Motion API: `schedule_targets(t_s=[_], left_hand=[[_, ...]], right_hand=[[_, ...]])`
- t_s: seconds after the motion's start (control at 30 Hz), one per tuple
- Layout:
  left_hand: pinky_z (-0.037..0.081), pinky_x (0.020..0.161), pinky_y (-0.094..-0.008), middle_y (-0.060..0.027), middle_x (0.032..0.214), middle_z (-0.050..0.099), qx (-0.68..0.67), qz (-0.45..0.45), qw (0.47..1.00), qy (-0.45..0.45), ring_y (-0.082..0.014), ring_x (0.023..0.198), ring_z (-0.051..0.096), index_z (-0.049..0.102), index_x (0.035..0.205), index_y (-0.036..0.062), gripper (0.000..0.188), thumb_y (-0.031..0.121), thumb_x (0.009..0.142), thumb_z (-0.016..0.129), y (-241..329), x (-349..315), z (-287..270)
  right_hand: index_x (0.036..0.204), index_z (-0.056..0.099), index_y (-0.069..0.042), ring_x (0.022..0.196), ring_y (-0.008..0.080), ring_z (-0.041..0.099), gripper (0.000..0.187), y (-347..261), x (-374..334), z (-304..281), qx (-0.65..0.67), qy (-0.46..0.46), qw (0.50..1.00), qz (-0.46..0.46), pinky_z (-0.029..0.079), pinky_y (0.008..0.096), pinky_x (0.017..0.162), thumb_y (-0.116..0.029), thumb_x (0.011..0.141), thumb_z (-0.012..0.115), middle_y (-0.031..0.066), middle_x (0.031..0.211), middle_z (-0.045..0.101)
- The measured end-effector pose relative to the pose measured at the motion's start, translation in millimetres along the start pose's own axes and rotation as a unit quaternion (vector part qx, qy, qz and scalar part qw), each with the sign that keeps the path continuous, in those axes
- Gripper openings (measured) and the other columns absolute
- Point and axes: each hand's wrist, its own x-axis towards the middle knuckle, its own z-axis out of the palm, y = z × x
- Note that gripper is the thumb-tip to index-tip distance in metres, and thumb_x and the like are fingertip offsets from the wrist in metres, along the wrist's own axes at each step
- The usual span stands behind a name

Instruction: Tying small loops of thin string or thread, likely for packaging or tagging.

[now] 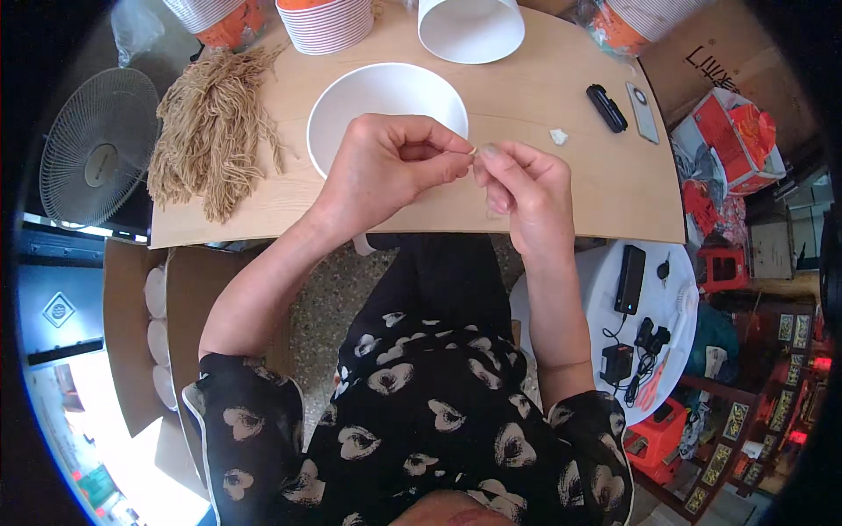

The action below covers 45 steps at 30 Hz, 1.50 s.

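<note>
My left hand [383,161] and my right hand [526,186] meet in front of my chest, above the table's near edge. Thumb and fingertips of both are pinched together on a small pale-tan bit [474,152]; it is too small to name. Just beyond my left hand stands a wide white bowl [386,92], partly hidden by that hand. A loose bundle of tan twine strands [215,123] lies to its left, some ends hanging over the table edge. Farther back, a white paper tub [471,31] rests with its wide rim toward me.
Stacked orange-and-white paper tubs [324,26] line the back of the wooden table [526,105]. A black stapler-like object [606,108], a phone [643,112] and a white scrap [559,137] lie at right. A fan [101,149] stands left; a white stool [579,289] bears chargers.
</note>
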Motion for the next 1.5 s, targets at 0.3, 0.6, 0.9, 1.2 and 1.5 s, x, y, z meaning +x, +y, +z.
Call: schedule_targets(t_s=[0.3,0.6,0.9,1.2,1.5], left_hand=[[0.055,0.068,-0.0221,-0.006,0.084,0.071,-0.063,-0.032,0.996,-0.047,-0.0096,0.078,0.068,0.069,0.099,-0.0045,0.013,0.006,0.091,0.068,-0.2,1.7,-9.6],[0.057,0.079,-0.025,-0.0079,0.091,0.07,-0.105,-0.076,0.987,-0.091,-0.0123,0.086,0.069,0.067,0.103,-0.0051,0.018,0.01,0.094,0.067,6.9,2.1,-14.7],[0.057,0.078,-0.0245,-0.0086,0.092,0.07,-0.149,-0.078,0.984,-0.065,-0.0128,0.085,0.069,0.066,0.105,-0.006,0.018,0.007,0.092,0.067,5.9,-0.3,-14.0],[0.057,0.077,-0.0231,-0.0072,0.091,0.07,-0.125,-0.034,0.988,-0.08,-0.0115,0.084,0.069,0.065,0.103,-0.0053,0.014,0.001,0.091,0.067,0.2,-1.6,-16.6],[0.057,0.078,-0.0238,-0.0058,0.095,0.069,-0.094,-0.035,0.991,-0.089,-0.0112,0.087,0.068,0.064,0.11,-0.0049,0.018,0.0,0.092,0.066,2.9,-5.7,-14.6]], right_hand=[[0.104,0.069,0.004,0.056,0.0019,0.04,0.024,-12.0,-17.7,5.3,-0.12,0.002,0.989,-0.089,0.027,0.0173,0.05,-0.017,0.097,0.059,0.0018,0.075,0.059],[0.104,0.063,0.003,0.073,0.0033,0.056,0.014,-4.8,-10.2,12.6,-0.08,-0.026,0.993,-0.088,0.043,0.0176,0.064,-0.006,0.094,0.063,0.0001,0.083,0.063],[0.097,0.064,0.001,0.065,-0.0003,0.049,0.008,9.1,-9.2,15.8,-0.136,0.004,0.975,-0.176,0.038,0.0152,0.057,-0.003,0.091,0.067,-0.0032,0.08,0.062],[0.101,0.064,0.004,0.076,0.0088,0.064,0.011,6.0,-15.7,15.0,-0.204,-0.018,0.949,-0.239,0.05,0.0214,0.068,-0.004,0.094,0.063,0.005,0.086,0.068],[0.115,0.058,0.002,0.068,0.0007,0.054,0.024,7.0,-15.6,17.0,-0.196,-0.008,0.954,-0.228,0.042,0.0166,0.059,0.0,0.092,0.064,0.0022,0.082,0.067]])
